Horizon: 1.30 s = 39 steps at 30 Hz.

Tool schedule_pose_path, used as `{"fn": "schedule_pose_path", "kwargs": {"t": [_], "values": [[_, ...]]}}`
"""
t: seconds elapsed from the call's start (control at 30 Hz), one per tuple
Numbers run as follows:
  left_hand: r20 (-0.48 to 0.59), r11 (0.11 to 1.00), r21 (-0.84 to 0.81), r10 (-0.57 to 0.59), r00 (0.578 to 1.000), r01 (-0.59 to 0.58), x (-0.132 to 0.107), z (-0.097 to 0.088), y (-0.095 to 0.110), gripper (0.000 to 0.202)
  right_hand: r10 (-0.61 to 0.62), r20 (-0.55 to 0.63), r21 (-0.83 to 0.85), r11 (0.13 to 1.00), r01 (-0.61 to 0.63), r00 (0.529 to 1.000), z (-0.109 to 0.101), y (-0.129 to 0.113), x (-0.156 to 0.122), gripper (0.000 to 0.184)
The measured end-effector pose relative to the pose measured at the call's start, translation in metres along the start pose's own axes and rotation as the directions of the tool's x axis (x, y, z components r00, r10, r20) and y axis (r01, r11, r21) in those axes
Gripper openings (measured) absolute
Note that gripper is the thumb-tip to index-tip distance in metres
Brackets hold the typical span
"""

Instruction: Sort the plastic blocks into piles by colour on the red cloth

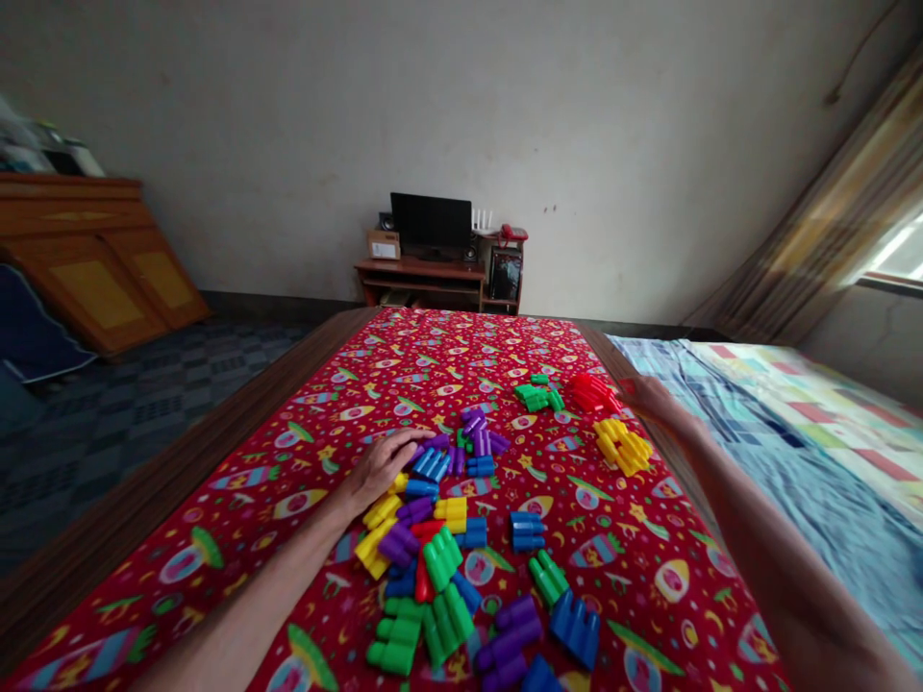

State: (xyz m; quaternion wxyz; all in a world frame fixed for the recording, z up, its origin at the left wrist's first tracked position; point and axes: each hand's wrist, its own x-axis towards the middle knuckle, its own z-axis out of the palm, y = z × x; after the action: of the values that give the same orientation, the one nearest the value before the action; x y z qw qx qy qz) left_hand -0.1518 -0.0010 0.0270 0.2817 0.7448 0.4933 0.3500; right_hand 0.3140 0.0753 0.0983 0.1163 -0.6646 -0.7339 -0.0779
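Observation:
My left hand (381, 469) lies palm down at the middle of the red rocket-print cloth (324, 423), its fingertips on or just beside a blue plastic building block (431, 465). Purple blocks (476, 432) sit just past those fingers, and a dense heap of mixed blocks (425, 567) spreads below the hand. My right hand (649, 399) is at the cloth's right edge, next to a red block stack (594, 392) and a yellow block cluster (622, 446). A green block group (537, 395) lies further left. Neither hand visibly holds anything.
A wooden table edge (165, 481) borders the cloth on the left, above a checked floor. A bed with a striped sheet (814, 452) lies to the right. Beyond stand a computer monitor (431, 224) on a low desk (418, 271) and a wooden cabinet (93, 259).

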Motion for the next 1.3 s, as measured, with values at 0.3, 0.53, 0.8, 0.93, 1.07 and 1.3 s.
{"fn": "schedule_pose_path", "kwargs": {"t": [0.3,0.53,0.8,0.93,1.07,1.3], "values": [[0.018,0.999,0.015,0.038,0.999,-0.039,0.002,0.001,0.004,0.047,-0.7,-0.028,0.657,0.525,0.541,0.713,-0.005,-0.214,-0.104,0.02],[-0.015,0.995,0.041,0.093,0.996,-0.092,0.003,0.003,0.002,0.044,-0.913,0.041,0.521,0.367,0.771,0.407,0.006,-0.269,-0.118,0.022],[-0.008,0.997,0.032,0.072,0.997,-0.071,0.002,0.004,0.002,0.044,-0.829,0.159,0.468,0.542,0.698,0.537,0.007,-0.264,-0.13,0.037],[-0.013,0.998,0.026,0.065,0.998,-0.064,0.004,0.005,0.0,0.044,-0.778,0.119,0.393,0.607,0.69,0.616,0.011,-0.275,-0.141,0.028],[-0.01,0.997,0.023,0.067,0.998,-0.067,0.005,0.004,-0.001,0.045,-0.781,0.056,0.395,0.59,0.704,0.623,0.008,-0.278,-0.149,0.03],[0.003,0.999,0.025,0.046,0.999,-0.046,0.003,0.002,0.005,0.046,-0.843,0.0,0.338,0.506,0.794,0.538,0.013,-0.293,-0.165,0.051]]}}
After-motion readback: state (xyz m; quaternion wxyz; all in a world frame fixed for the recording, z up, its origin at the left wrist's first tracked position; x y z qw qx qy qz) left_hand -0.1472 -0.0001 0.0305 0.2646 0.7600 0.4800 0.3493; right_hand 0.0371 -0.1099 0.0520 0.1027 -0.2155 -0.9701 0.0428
